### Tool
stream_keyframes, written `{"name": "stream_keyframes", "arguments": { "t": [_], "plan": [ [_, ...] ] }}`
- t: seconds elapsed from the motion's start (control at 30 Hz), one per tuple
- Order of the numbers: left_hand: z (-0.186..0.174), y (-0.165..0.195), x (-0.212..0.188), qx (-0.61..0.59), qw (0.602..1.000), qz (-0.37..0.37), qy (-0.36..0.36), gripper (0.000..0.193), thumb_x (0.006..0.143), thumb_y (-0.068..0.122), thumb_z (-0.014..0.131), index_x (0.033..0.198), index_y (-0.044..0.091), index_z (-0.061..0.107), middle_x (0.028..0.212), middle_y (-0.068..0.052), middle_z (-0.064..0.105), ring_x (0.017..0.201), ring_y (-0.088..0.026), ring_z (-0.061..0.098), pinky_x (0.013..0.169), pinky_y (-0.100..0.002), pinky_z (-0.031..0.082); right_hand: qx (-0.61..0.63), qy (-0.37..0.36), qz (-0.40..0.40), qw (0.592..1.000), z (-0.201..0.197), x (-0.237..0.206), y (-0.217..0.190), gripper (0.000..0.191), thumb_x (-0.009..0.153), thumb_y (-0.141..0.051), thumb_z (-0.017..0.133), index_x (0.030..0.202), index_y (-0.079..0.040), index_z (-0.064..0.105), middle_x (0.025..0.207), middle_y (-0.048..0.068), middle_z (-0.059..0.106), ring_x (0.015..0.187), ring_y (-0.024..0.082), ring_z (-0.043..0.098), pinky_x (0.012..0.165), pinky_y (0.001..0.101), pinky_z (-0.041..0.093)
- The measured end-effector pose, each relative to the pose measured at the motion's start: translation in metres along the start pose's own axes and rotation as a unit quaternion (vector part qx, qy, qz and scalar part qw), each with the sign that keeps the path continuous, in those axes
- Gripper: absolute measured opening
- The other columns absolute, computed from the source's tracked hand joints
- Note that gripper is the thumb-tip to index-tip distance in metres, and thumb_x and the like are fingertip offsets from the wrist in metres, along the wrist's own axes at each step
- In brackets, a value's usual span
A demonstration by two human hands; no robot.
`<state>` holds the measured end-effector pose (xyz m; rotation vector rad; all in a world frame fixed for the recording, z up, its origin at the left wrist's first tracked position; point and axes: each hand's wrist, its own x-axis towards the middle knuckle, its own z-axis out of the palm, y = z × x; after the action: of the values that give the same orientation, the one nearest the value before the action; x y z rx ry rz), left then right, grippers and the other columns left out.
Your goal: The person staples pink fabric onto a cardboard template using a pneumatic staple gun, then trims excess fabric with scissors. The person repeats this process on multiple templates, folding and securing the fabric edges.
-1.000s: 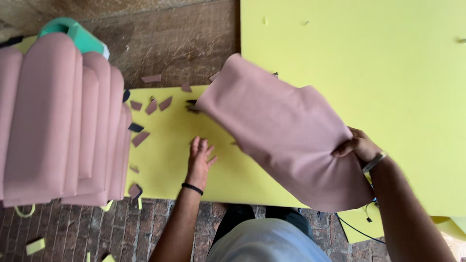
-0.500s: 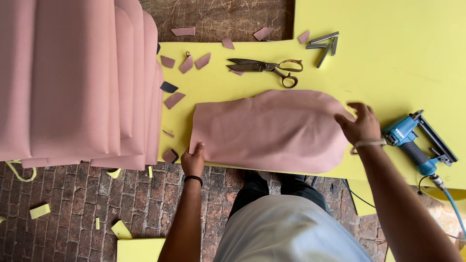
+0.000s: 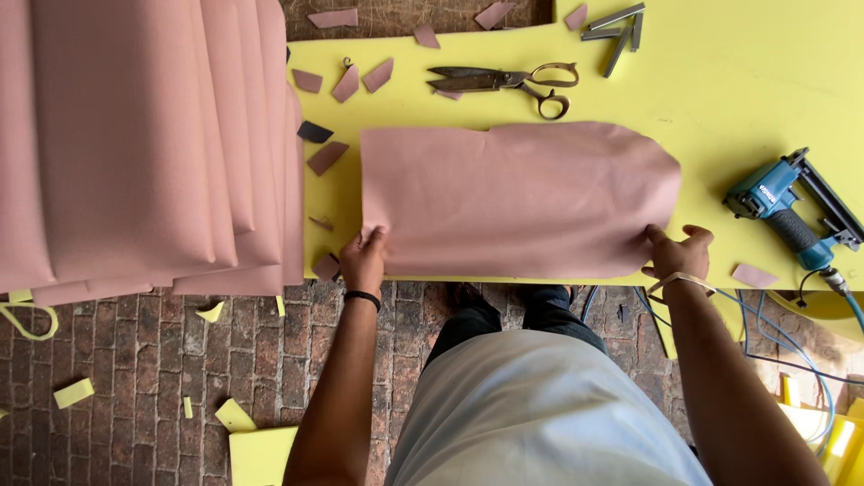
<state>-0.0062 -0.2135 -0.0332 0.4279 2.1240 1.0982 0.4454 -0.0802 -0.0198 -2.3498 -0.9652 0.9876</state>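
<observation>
The left hand (image 3: 363, 259) is pinching the near left corner of a single pink sheet (image 3: 517, 200), fingers curled over its edge and thumb underneath, out of sight. The right hand (image 3: 677, 254) is gripping the near right corner the same way, fingers on top of the material. The sheet is lying flat between the two hands on the yellow tabletop (image 3: 738, 81), its long axis running from one hand to the other, its rounded end pointing past the right hand and its straighter end sitting by the left.

Beyond the sheet, away from both hands, one pair of scissors (image 3: 504, 81) is lying with blades pointing toward the left-hand side, and a small grey metal piece (image 3: 616, 22) is resting further out. Just right of the right hand, one blue staple gun (image 3: 792, 211) is lying with its hose trailing off the table edge. About eight small pink scraps (image 3: 346, 83) are scattered beyond the left hand. Further left, a stack of pink padded panels (image 3: 144, 135) is filling the view; its top and left side are cut off, so the count is unclear.
</observation>
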Motion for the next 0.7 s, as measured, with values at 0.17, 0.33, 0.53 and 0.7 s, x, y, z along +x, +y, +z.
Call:
{"name": "stream_keyframes", "arguments": {
  "t": [0.17, 0.33, 0.53, 0.7],
  "plan": [
    [0.002, -0.026, -0.008, -0.017, 0.999, 0.026, -0.026, 0.029, 0.095, 0.032, 0.074, 0.101, 0.003, 0.076, 0.079, -0.002, 0.068, 0.071, -0.013, 0.061, 0.064, -0.033, 0.048, 0.172, -0.093, 0.061, 0.979, -0.002, 0.002, 0.002, 0.029, 0.097, -0.022, 0.075, 0.117, -0.006, 0.062, 0.107, 0.012, 0.069, 0.090, 0.022, 0.069, 0.077, 0.0380, 0.061],
    [-0.006, -0.024, -0.006, -0.169, 0.979, 0.108, -0.023, 0.027, 0.097, 0.032, 0.074, 0.099, 0.005, 0.076, 0.081, 0.005, 0.067, 0.075, -0.007, 0.058, 0.070, -0.027, 0.048, 0.401, -0.186, -0.026, 0.897, -0.020, 0.014, 0.019, 0.012, 0.099, -0.011, 0.071, 0.109, -0.004, 0.068, 0.104, 0.007, 0.072, 0.091, 0.017, 0.071, 0.080, 0.0333, 0.062],
    [-0.010, -0.025, -0.008, 0.012, 0.999, 0.033, -0.025, 0.037, 0.101, 0.035, 0.077, 0.087, 0.001, 0.074, 0.073, -0.003, 0.059, 0.070, -0.013, 0.050, 0.067, -0.032, 0.042, 0.263, -0.118, -0.020, 0.957, -0.007, 0.004, 0.024, 0.011, 0.102, -0.015, 0.074, 0.101, -0.005, 0.068, 0.093, 0.005, 0.066, 0.083, 0.018, 0.064, 0.074, 0.0365, 0.058],
    [-0.007, -0.027, -0.012, -0.107, 0.992, 0.071, -0.020, 0.024, 0.091, 0.034, 0.073, 0.095, 0.011, 0.078, 0.083, 0.008, 0.075, 0.079, -0.005, 0.067, 0.072, -0.026, 0.053, 0.536, -0.246, -0.024, 0.807, -0.014, 0.006, 0.017, 0.009, 0.099, -0.010, 0.070, 0.107, -0.007, 0.070, 0.103, 0.006, 0.074, 0.093, 0.017, 0.073, 0.088, 0.0334, 0.064]
  ]
}}
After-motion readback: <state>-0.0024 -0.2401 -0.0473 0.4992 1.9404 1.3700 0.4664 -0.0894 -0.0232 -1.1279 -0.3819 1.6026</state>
